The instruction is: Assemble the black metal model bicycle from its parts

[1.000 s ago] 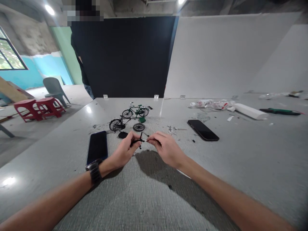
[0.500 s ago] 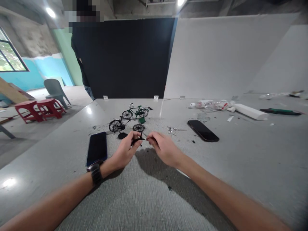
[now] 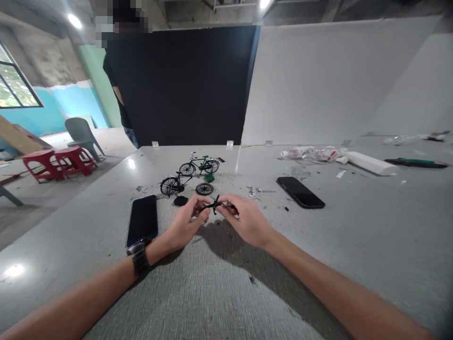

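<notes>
A small black part (image 3: 215, 204) with thin arms is pinched between my two hands, low over the table. My left hand (image 3: 187, 221) closes its fingertips on the left end of it. On the right end, my right hand (image 3: 245, 218) has its fingers closed too. Just beyond my hands lies a loose black spoked wheel (image 3: 204, 189). A black model bicycle frame with one wheel (image 3: 173, 184) stands to its left. Behind is a green model bicycle (image 3: 200, 165), with a small green piece (image 3: 209, 178) in front. Near my left hand lies a black piece (image 3: 180, 200).
Phones lie at left (image 3: 142, 219) and right (image 3: 300, 192). Small silvery parts (image 3: 253, 191) are beyond my right hand. Clear plastic wrapping (image 3: 313, 154), a white block (image 3: 371, 163) and a green-black tool (image 3: 415, 163) lie at back right. A person (image 3: 122, 89) stands behind the table.
The black part has turned and shifted slightly right. My right fingertips have come closer to my left ones and now grip its right end.
</notes>
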Demonstrator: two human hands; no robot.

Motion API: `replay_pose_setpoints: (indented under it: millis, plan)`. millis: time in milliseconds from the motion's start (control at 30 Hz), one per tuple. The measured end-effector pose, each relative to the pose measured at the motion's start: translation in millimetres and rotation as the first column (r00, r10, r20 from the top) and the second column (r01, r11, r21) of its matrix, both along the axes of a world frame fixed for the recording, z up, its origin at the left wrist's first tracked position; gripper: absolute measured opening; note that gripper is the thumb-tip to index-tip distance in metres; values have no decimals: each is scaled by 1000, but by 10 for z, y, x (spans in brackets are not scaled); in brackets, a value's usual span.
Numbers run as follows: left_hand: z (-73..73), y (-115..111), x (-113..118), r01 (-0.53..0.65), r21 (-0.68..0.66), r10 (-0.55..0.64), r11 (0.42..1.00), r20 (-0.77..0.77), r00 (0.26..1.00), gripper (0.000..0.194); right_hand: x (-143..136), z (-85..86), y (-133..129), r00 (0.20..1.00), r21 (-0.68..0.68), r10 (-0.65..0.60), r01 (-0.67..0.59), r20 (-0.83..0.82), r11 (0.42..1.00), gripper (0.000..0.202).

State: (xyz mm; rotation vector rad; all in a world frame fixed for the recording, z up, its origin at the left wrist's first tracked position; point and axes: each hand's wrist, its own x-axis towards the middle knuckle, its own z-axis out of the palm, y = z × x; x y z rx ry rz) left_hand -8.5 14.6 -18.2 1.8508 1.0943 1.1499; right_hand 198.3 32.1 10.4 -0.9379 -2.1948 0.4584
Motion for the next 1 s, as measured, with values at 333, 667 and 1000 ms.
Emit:
replay_pose_setpoints:
  millis: [333,667,1000]
  plan:
    - [70,-39,7,101,-22,-103,995,-79,992,29,43,28,16,995,-133,5,-19,-101,991,33]
    - [72,-35,19,109,-39,-112,993,-79,991,32,28,20,8,995,-209,26,-45,-92,977,37]
    - [95,-62,35,113,-59,-117,992,-78,990,32,35,23,3,996,-213,43,-58,-76,975,37]
